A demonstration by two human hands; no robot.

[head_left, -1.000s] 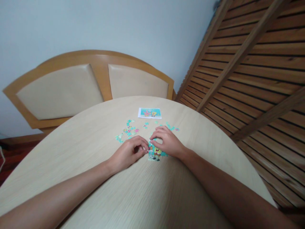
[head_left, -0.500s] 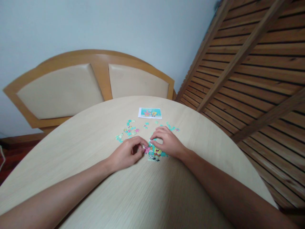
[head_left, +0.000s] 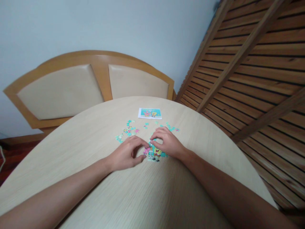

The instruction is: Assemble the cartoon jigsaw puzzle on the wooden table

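Observation:
A partly joined jigsaw puzzle with cartoon figures lies flat on the table between my hands. My left hand is at its left edge, thumb and index finger apart around a pink puzzle piece that lies against the joined part. The index fingertip seems to touch the puzzle. My right hand curls over the upper right of the puzzle, with thumb and index fingertips close together at its top edge, holding it. The palm hides part of the puzzle's right side.
Loose puzzle pieces lie beyond my left hand, and more teal pieces beyond my right. A printed picture card lies farther back on the round table. Behind stand a padded chair and a slatted wooden panel.
My left thumb and index finger have spread from a near pinch, letting go of the pink piece at the puzzle's left edge. My right hand has stayed in place.

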